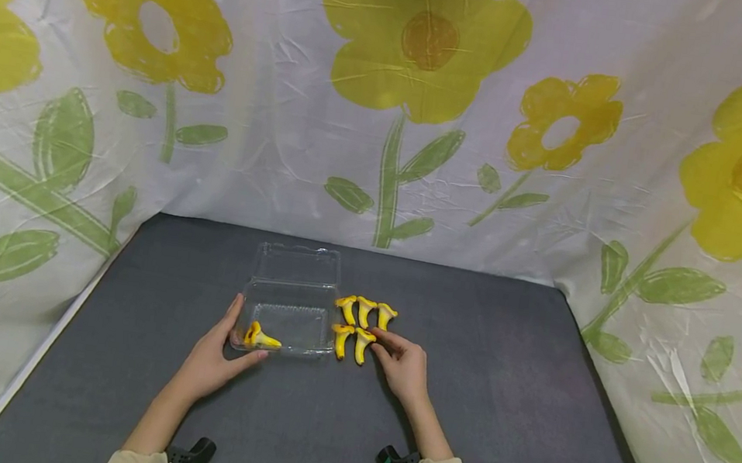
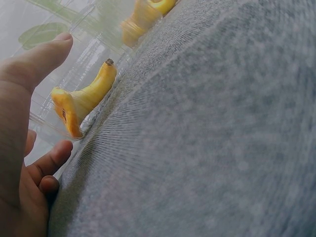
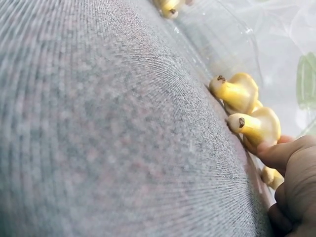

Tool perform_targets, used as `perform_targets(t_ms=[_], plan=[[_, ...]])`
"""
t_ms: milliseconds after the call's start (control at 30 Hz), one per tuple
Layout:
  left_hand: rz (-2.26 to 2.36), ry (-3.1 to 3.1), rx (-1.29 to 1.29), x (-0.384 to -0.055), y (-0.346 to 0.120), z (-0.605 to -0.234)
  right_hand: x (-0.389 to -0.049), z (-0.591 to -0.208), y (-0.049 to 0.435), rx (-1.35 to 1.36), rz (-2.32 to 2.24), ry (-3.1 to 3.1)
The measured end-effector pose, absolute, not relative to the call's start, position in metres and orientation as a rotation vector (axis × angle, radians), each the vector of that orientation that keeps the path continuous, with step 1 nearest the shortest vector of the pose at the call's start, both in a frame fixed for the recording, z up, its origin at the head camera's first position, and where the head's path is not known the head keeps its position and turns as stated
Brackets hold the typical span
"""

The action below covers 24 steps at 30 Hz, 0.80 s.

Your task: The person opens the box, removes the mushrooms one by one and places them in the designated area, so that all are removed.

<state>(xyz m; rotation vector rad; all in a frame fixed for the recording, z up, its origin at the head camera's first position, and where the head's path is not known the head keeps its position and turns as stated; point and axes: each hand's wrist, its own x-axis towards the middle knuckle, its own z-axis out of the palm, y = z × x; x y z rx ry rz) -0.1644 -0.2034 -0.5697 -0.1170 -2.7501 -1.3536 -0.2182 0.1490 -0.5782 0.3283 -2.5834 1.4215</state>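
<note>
A clear plastic clamshell box (image 1: pixel 289 317) stands with its lid folded back, and one yellow chanterelle-like mushroom (image 1: pixel 262 337) lies in its front left corner. My left hand (image 1: pixel 214 355) spreads round that corner, the thumb along the front wall and the fingers along the left side. Beside the box's right wall, several more yellow mushrooms sit in two rows, caps away from me. With thumb and forefinger my right hand (image 1: pixel 404 369) pinches the cap of the front row's right mushroom (image 3: pixel 256 127). Its neighbour (image 3: pixel 237 92) stands close on the left.
The dark grey cloth-covered table (image 1: pixel 503 405) reaches back to a white curtain (image 1: pixel 246 160) with printed yellow flowers. The box's raised lid (image 1: pixel 299 263) points to the back. A back-row mushroom (image 1: pixel 386 316) lies just beyond the right fingertips.
</note>
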Motion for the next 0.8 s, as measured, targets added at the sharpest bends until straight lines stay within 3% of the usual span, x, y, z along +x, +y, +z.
perform_targets(t_ms=[500,800], plan=[[-1.35,-2.745,-0.129,-0.1636,-0.2033,-0.5702,-0.218,-0.578,0.1502,0.349,1.467,-2.551],[-1.35,-2.742,-0.125,-0.1646,-0.2041,-0.5724,-0.2166,-0.5724,0.1546,0.308,1.728,-2.462]])
